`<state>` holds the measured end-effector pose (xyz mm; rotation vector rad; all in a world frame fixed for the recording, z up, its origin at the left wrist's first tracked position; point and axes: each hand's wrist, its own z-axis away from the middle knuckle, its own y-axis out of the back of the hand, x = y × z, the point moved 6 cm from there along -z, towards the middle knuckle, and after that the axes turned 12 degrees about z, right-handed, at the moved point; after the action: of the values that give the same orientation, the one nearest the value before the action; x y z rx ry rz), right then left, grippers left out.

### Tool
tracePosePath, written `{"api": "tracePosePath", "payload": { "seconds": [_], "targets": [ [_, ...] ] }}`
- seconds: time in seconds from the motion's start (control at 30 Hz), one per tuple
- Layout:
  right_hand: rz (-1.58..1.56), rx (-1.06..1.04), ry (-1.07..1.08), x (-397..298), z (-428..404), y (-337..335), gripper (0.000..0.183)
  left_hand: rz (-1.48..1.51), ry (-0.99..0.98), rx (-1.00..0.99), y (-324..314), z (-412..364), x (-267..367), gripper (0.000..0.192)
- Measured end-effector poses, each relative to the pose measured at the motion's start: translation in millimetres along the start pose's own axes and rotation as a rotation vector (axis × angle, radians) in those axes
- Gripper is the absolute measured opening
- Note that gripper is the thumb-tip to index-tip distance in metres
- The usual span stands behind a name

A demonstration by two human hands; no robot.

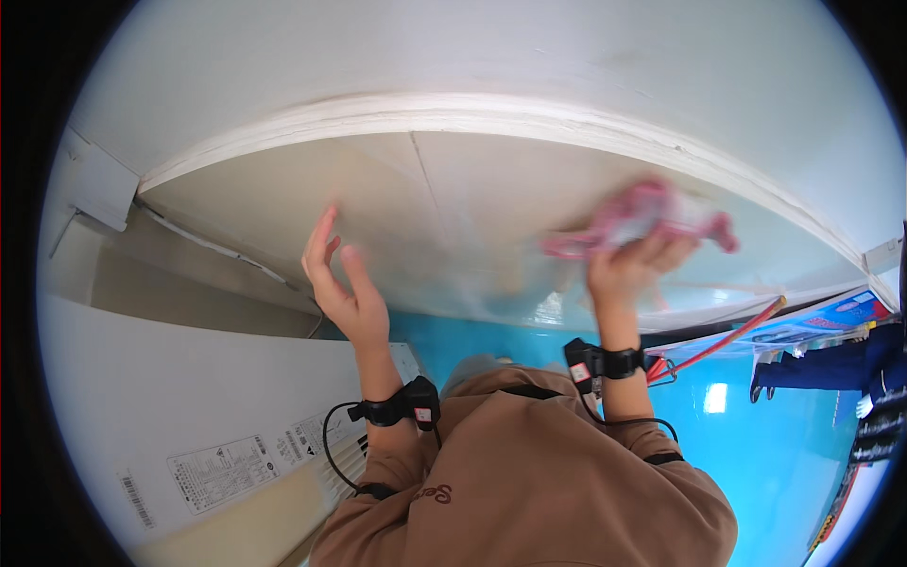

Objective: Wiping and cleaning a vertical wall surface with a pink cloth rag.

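Note:
My right hand (634, 266) presses a pink and white cloth (638, 216) against a glossy cream wall panel (475, 205), at the right; hand and cloth are blurred. My left hand (347, 290) is raised before the same panel further left, fingers apart and holding nothing. Whether its fingertips touch the panel cannot be told. Each wrist wears a black strap with a small box and a cable.
A white appliance with labels and a vent (212, 397) stands at the left. A red stick (737, 337) leans at the right, by a blue printed board (843, 315). Another person's dark-clad legs (815, 368) are at the far right on the blue floor (716, 439).

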<state>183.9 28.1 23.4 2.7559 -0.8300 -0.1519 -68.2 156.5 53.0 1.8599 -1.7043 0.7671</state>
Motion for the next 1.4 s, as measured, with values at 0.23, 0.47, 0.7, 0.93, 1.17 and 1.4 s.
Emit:
{"api": "tracePosePath", "payload": {
  "seconds": [0.23,0.47,0.7,0.93,1.17,1.4],
  "targets": [
    [-0.626,0.028,-1.002,152,-4,19,0.041,0.061,0.053,0.236,7,1,-19,0.023],
    [-0.481,-0.052,-0.642,90,-6,12,0.015,-0.125,-0.167,0.133,-27,-5,19,0.021],
    [-0.464,-0.236,0.035,-118,-29,10,0.03,-0.01,-0.164,0.033,-43,10,26,0.023],
    [-0.315,-0.07,0.026,-81,-1,-8,0.04,-0.098,-0.236,0.003,-51,16,28,0.023],
    [-0.031,0.167,-0.569,128,-44,19,0.054,-0.287,-0.334,0.033,-65,24,32,0.024],
    [0.014,0.294,-0.707,309,-63,37,0.049,-0.369,-0.324,0.083,-75,27,40,0.024]
  ]
}}
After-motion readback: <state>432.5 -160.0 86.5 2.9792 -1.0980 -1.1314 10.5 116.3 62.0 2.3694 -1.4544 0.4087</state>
